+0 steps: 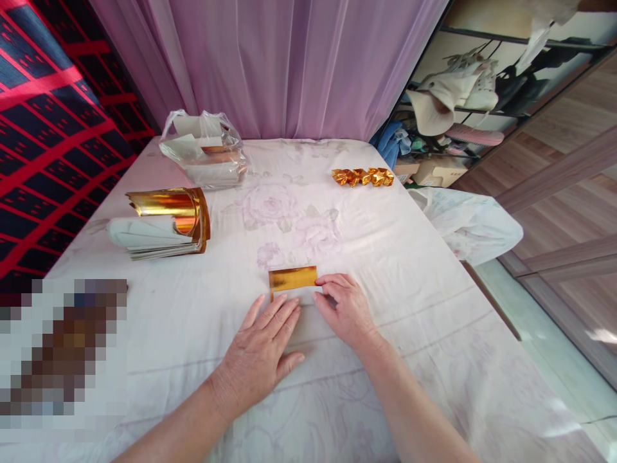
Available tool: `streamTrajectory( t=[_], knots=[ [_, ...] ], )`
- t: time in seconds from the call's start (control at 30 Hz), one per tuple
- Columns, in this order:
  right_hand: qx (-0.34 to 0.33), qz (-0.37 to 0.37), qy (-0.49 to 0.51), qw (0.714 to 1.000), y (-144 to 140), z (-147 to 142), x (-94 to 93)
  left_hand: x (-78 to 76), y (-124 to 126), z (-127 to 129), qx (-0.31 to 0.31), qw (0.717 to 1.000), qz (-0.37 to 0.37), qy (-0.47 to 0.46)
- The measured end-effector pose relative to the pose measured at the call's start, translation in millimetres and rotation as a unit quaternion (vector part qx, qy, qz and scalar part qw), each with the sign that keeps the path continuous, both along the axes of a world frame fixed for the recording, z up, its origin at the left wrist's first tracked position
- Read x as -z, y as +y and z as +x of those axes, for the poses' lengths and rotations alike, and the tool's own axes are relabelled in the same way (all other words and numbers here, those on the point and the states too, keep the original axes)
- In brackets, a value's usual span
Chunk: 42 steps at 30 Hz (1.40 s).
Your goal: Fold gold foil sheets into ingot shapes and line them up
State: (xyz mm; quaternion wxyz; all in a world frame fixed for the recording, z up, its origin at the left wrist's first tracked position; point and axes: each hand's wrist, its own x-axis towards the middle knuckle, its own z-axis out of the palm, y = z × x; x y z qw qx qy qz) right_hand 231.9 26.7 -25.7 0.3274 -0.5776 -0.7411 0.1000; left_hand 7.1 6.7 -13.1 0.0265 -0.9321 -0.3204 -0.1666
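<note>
A small rectangle of gold foil paper (293,278) lies on the cloth in front of me, a pale strip showing along its near side. My left hand (263,347) rests flat with fingers stretched, its fingertips at the paper's near edge. At the right end of the paper, my right hand (344,305) has its thumb and index finger bent around the corner. Farther off to the right sits a row of several crumpled-looking folded gold foil pieces (362,177). A curled stack of gold foil sheets (168,222) with white backs lies to the left.
A clear plastic bag (205,151) holding more paper stands at the back left of the table (409,308). Beyond it hangs a purple curtain (270,64). Along the right are a shelf with shoes (477,87) and a whitish bag (475,222). A blurred patch covers the lower left.
</note>
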Motion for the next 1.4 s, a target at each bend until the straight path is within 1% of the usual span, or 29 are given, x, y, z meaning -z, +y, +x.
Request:
streamTrajectory(
  t=[0.13,0.43,0.6,0.83,1.17,1.4],
  knots=[
    [0.002,-0.001,-0.004,1.000,-0.2,-0.2,0.1,2.0,0.8,-1.9,0.000,1.000,0.007,0.011],
    [0.016,0.006,-0.014,1.000,-1.0,-1.9,1.1,3.3,-0.5,-0.7,-0.013,1.000,-0.027,0.002],
    [0.019,0.014,-0.019,1.000,-0.6,-2.2,2.2,5.2,-0.4,-2.5,-0.004,0.999,-0.039,0.017],
    [0.012,0.011,-0.016,1.000,0.0,-2.2,1.1,3.1,-0.2,-2.4,-0.004,0.999,-0.024,0.023],
    [0.017,0.020,-0.020,0.999,0.2,-2.2,2.5,4.3,-0.1,-2.2,-0.008,0.999,-0.047,0.023],
    [0.015,0.017,-0.016,1.000,0.2,-2.1,2.0,4.9,0.2,-2.4,-0.009,0.999,-0.031,0.027]
  ],
)
